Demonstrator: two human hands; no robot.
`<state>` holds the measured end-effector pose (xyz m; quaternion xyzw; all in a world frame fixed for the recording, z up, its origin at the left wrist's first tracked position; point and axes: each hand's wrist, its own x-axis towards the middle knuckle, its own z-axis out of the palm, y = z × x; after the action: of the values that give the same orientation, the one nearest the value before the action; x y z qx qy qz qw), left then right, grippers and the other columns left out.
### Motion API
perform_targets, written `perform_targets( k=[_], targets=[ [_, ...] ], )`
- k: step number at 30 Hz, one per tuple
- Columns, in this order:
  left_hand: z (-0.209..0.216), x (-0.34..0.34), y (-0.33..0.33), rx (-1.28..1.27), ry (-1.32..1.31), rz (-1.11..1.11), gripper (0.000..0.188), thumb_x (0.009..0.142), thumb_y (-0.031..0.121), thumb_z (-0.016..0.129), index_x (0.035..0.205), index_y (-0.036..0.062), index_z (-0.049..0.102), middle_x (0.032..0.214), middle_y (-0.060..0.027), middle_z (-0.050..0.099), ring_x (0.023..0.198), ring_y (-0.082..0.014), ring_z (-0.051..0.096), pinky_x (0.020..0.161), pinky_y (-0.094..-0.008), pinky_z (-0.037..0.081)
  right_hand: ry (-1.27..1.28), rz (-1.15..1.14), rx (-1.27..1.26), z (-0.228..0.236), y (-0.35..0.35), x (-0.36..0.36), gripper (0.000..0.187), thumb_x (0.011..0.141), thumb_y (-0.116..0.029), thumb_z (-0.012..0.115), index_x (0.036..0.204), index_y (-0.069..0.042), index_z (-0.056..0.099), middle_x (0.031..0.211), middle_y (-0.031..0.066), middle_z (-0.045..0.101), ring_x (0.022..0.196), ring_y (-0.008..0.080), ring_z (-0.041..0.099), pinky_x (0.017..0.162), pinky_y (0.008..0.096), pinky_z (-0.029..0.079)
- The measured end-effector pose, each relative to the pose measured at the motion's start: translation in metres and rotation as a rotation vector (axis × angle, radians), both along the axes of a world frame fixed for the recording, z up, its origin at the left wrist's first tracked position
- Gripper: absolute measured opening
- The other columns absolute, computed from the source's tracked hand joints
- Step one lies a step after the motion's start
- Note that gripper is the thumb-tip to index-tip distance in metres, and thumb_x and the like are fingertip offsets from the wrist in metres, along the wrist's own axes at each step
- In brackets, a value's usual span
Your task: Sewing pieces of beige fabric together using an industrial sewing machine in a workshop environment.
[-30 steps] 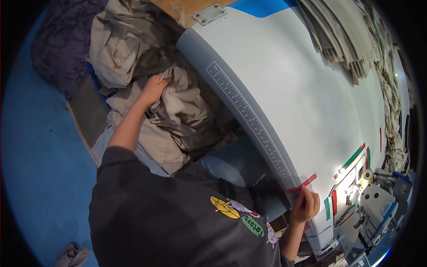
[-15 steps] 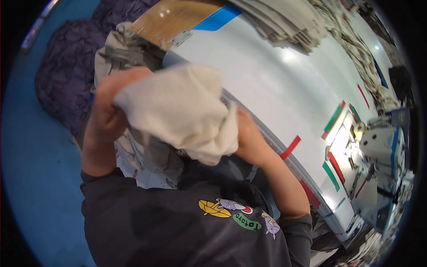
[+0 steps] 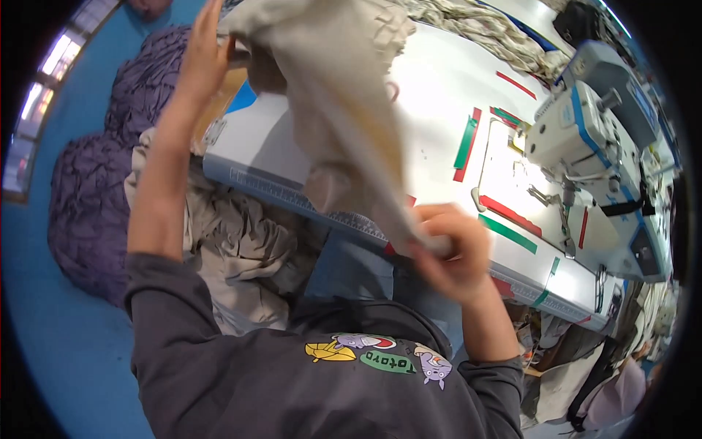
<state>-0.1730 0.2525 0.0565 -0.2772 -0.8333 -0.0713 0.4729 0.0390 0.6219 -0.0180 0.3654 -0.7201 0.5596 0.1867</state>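
Observation:
A beige piece of cloth (image 3: 344, 110) is stretched in the air over the white table, blurred by motion. My left hand (image 3: 207, 55), raised at the upper left, holds its far left edge; the fingers point up and the grip is partly hidden. Closer to my body, my right hand (image 3: 455, 245) is closed around the cloth's lower right end. Behind the held piece, more beige cloth (image 3: 395, 29) lies on the table, partly covered.
The white table (image 3: 439, 139) has a ruler along its near edge. A sewing machine (image 3: 585, 139) stands at the right amid red and green tape strips. Purple fabric bundles (image 3: 88, 212) lie on the left, with crumpled beige fabric (image 3: 234, 234) below the table edge.
The cloth has gone from bunched in front of me to stretched over the table. My left hand has moved up and away, my right hand to the right. The view has turned toward the sewing machine.

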Motion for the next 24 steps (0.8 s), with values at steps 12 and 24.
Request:
perform_targets(
  k=[12, 24],
  targets=[
    [-0.075, 0.147, 0.111, 0.136, -1.369, 0.111, 0.032, 0.089, 0.013, 0.064, 0.116, -0.003, 0.055, 0.09, -0.0085, 0.064, 0.079, -0.0143, 0.062, 0.068, -0.0305, 0.049, -0.012, 0.1, 0.459, -0.059, -0.048, 0.03, 0.038, 0.08, -0.007, 0.063, 0.117, -0.008, 0.06, 0.104, 0.0067, 0.062, 0.084, 0.023, 0.067, 0.065, 0.033, 0.056],
    [-0.074, 0.19, 0.104, 1.009, -1.248, -0.412, 0.024, 0.089, 0.01, 0.071, 0.11, 0.0, 0.065, 0.114, -0.0052, 0.064, 0.098, -0.0079, 0.058, 0.086, -0.0232, 0.045, -0.151, -0.226, 0.211, -0.03, -0.067, -0.011, 0.031, 0.08, -0.008, 0.07, 0.11, -0.004, 0.061, 0.093, 0.013, 0.062, 0.081, 0.0265, 0.065, 0.067, 0.0345, 0.054]
  ],
)
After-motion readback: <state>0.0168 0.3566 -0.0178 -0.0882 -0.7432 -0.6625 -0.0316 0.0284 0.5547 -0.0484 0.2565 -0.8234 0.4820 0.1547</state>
